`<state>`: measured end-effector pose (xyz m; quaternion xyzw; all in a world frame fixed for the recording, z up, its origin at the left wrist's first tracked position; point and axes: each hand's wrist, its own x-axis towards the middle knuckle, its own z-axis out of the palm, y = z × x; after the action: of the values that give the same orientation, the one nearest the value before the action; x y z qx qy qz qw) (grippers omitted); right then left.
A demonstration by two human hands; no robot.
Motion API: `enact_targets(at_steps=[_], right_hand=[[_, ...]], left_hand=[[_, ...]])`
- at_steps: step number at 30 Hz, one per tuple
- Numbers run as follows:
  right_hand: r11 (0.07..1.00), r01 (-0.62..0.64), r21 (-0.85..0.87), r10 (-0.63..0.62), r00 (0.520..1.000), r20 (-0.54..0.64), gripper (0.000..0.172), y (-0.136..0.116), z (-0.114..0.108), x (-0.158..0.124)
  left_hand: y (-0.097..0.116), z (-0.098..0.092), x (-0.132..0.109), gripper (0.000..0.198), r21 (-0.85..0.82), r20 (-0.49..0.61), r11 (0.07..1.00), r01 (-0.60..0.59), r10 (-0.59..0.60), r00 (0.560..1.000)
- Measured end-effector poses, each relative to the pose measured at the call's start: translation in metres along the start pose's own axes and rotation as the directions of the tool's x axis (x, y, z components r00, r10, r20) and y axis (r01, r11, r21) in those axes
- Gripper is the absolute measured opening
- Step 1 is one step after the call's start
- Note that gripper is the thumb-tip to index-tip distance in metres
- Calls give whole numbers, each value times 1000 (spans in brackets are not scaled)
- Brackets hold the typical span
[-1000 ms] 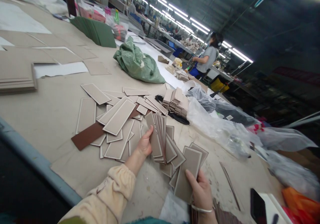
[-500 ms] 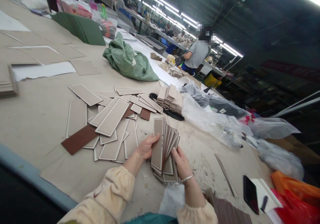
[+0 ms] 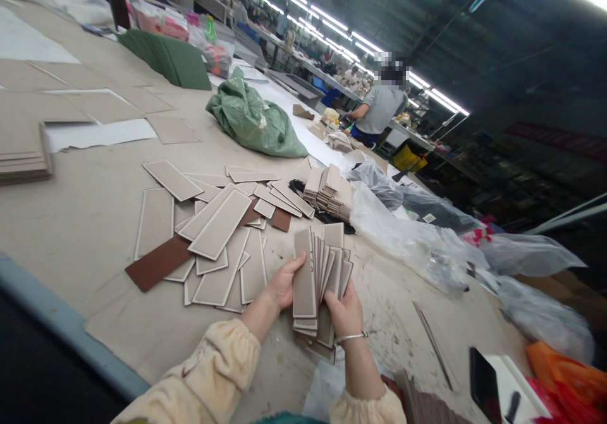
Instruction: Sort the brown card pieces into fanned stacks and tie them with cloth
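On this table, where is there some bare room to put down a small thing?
One bare patch lies between the right hand and the thin strip. A wider one lies between the stacked boards, the loose cards and the blue-grey table edge. The middle is crowded with loose cards and the held cards, and the right side with plastic bags.

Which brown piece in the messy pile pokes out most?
The long strip, sticking out toward the blue edge; other brown bits lie farther back, partly under beige pieces.
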<state>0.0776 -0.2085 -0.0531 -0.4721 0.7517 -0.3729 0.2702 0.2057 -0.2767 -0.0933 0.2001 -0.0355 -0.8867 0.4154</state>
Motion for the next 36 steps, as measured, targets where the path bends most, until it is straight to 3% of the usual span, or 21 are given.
enact_targets(at_steps=[3, 5, 8, 12, 14, 17, 20, 23, 26, 29, 32, 36], right_hand=[[999, 5, 47, -7, 999, 40, 54, -7, 1, 0], [997, 18, 73, -24, 996, 86, 64, -11, 7, -1], [999, 36, 34, -37, 998, 56, 95, -18, 17, -5], [991, 42, -130, -38, 999, 30, 98, -31, 3, -9], [950, 37, -311, -25, 999, 44, 99, -37, -12, -7], [818, 32, -575, 43, 992, 117, 101, -37, -27, -1], [673, 16, -740, 181, 966, 186, 109, -26, -18, 5], [626, -27, -779, 209, 969, 133, 111, -12, 0, 6], [704, -68, -707, 176, 981, 81, 106, -3, 2, 5], [878, -69, -474, 89, 996, 19, 97, -2, -16, -1], [990, 20, -140, -40, 990, -135, 88, -6, -41, -20], [976, 176, 130, -116, 921, -372, 82, -10, -56, -61]], left_hand=[[-1, 1, 0, 35, 50, -17, 999, 4, -3, 1000], [-4, 2, -4, 42, 136, 42, 990, -20, 15, 999], [-7, 5, -10, 57, 272, 160, 956, -109, 67, 985], [-3, 5, -9, 56, 226, 276, 959, -173, 108, 955], [3, 2, -4, 55, 211, 184, 966, -152, 114, 976], [10, -4, 4, 59, 238, -34, 961, -141, 154, 988], [10, -7, 8, 62, 317, -139, 931, -180, 233, 962], [5, -6, 9, 60, 413, -141, 878, -241, 323, 936], [2, -4, 8, 58, 447, -113, 847, -288, 373, 921], [5, -2, 4, 65, 430, -64, 854, -293, 353, 933], [9, -1, -2, 73, 414, 129, 843, -344, 320, 939], [1, 1, -11, 83, 466, 425, 770, -436, 237, 873]])
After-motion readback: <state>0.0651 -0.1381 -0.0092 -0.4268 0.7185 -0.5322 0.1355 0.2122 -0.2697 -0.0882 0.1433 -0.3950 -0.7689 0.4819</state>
